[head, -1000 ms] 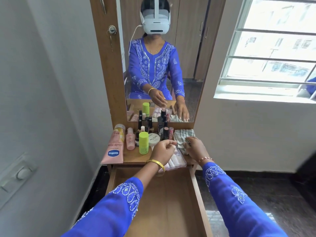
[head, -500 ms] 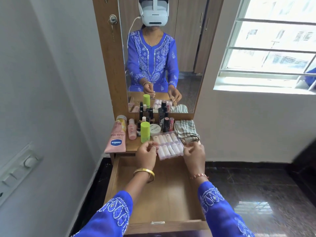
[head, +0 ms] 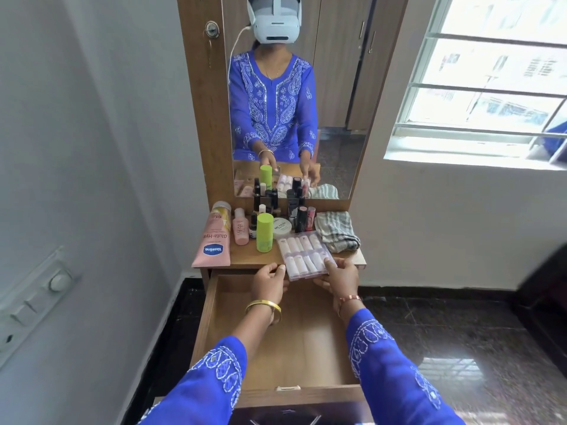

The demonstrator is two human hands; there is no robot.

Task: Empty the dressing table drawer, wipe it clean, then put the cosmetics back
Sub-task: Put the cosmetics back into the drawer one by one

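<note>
**Clear case at the desk's front edge, drawer open below**

Right hand grips the near right corner of the clear case, thumb on the lid, fingers underneath. Left hand is at the case's near left edge with fingers curled; whether it pinches the case or only touches it, I cannot tell. A two-handed hold keeps the flat case level, probably so the small pale bottles stay in their rows.

The case overhangs the desk's front edge, right of centre, directly above the open drawer. The drawer shows bare wood and holds nothing visible. Judgement: emptying and wiping are done, and the case is the first thing going back.

Other cosmetics wait on the desk: green tube just left of the case, white jar behind it, pink tube lying at the left edge, dark bottles along the back edge by the mirror. Striped cloth is bunched at the right edge, touching the case's far corner.
</note>
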